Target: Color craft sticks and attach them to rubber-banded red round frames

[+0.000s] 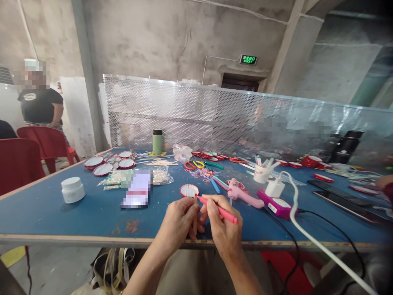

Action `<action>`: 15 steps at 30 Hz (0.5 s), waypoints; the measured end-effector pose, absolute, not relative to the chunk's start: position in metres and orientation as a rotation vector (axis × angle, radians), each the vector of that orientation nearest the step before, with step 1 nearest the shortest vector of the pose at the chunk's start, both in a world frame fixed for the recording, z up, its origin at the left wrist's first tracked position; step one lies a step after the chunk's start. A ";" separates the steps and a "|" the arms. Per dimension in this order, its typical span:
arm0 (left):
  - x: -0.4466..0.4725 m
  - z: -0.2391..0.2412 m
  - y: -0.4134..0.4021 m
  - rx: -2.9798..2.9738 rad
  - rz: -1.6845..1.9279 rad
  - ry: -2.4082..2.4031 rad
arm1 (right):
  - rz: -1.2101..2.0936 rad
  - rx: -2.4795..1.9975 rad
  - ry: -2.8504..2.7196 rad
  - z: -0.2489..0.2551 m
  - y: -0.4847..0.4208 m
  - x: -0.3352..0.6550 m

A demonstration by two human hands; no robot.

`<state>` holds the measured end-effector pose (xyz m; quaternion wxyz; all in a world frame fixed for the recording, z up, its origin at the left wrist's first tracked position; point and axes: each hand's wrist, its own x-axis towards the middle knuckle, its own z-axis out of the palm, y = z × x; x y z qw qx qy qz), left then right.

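My left hand is closed on a thin wooden stick that stands upright above the near edge of the blue table. My right hand grips a pink-red marker pen whose tip points left and up, close to the top of the stick. Just beyond my hands a small round white disc with a red rim lies flat on the table. A pink glue gun rests to the right of it.
A white jar, packets of sticks, red-rimmed discs, a green flask, a cup of pens, a charger with white cable and phones lie about. Perforated metal screen behind; red chairs and a standing person at left.
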<state>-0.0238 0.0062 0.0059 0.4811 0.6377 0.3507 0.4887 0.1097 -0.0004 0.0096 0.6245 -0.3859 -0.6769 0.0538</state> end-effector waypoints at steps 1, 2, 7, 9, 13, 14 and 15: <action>-0.024 0.006 0.006 1.548 1.188 0.851 | 0.131 -0.890 -1.547 0.009 0.000 0.110; -0.024 0.005 0.007 1.539 1.186 0.848 | 0.136 -0.892 -1.539 0.009 0.001 0.110; -0.023 0.004 0.008 1.530 1.188 0.842 | 0.137 -0.900 -1.528 0.008 -0.001 0.110; -0.023 0.005 0.007 1.544 1.185 0.851 | 0.132 -0.899 -1.537 0.009 -0.001 0.110; -0.024 0.008 0.005 1.560 1.180 0.871 | 0.122 -0.899 -1.544 0.010 -0.001 0.110; -0.024 0.009 0.004 1.554 1.180 0.868 | 0.123 -0.901 -1.542 0.010 -0.001 0.110; -0.024 0.009 0.004 1.547 1.180 0.865 | 0.126 -0.905 -1.537 0.010 -0.001 0.110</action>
